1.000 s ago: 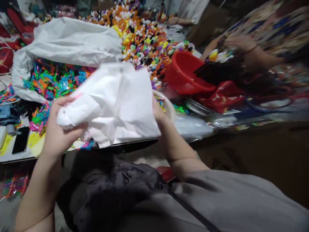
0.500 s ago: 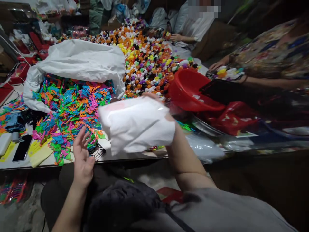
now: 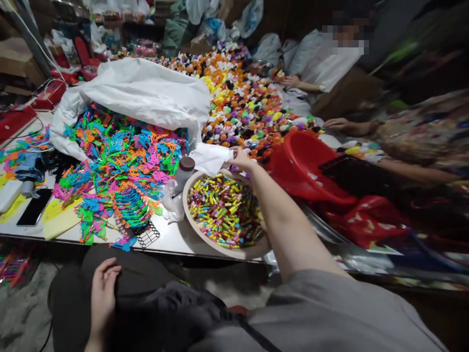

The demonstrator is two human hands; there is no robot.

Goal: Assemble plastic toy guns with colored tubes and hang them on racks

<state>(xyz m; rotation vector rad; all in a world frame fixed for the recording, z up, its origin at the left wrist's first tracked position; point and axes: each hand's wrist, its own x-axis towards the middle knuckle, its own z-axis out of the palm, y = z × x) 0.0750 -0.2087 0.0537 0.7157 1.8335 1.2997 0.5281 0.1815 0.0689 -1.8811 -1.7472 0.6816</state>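
Observation:
My right hand (image 3: 241, 160) reaches across to the far rim of a beige basin (image 3: 190, 221) and grips a white cloth-like sheet (image 3: 209, 157); whether it is cloth or paper I cannot tell. Small yellow, pink and blue pieces (image 3: 223, 208) fill the basin. Beside the sheet stands a bottle with a brown cap (image 3: 186, 164). My left hand (image 3: 103, 288) hangs over my lap, fingers loosely bent, with nothing in it. On the table (image 3: 176, 239) in front of it lie a black grid piece (image 3: 147, 235) and a row of blue-green plastic pieces (image 3: 134, 208).
A white sack (image 3: 146, 93) spills colourful plastic pieces (image 3: 120, 146) on the left. Behind is a large heap of small coloured figures (image 3: 238, 93). A red basin (image 3: 308, 164) stands right. Two other people sit beyond. A phone (image 3: 34, 208) lies at left.
The white sheet has moved away from me to the basin's far side, uncovering the basin and bottle. My left hand has dropped from the table edge to over my lap.

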